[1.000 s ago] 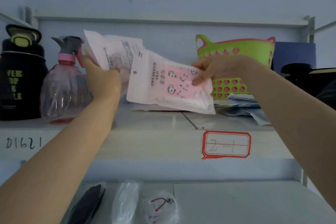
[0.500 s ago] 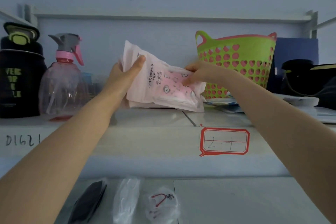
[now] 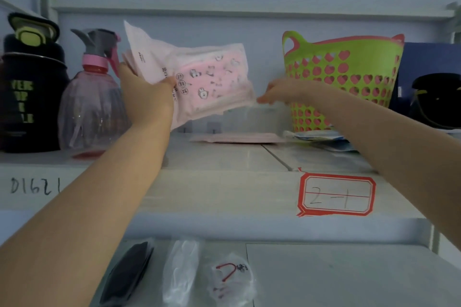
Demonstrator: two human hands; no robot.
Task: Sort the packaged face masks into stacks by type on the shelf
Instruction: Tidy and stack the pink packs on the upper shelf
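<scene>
My left hand grips a small bundle of pink face mask packets with cartoon prints, lifted and tilted above the upper shelf. My right hand is at the bundle's lower right corner; motion blur hides whether its fingers pinch it. Another pink packet lies flat on the shelf below. Blue packets lie by the basket. On the lower shelf lie a black mask packet, a clear white one and one with red print.
A black bottle and a pink spray bottle stand at the shelf's left. At the right are a green basket with pink hearts, a blue box and a black object. A red label marks the shelf edge.
The pink bundle has risen off the shelf and tilted up in my left hand. My right hand has slid from the packet's top edge to its lower right corner.
</scene>
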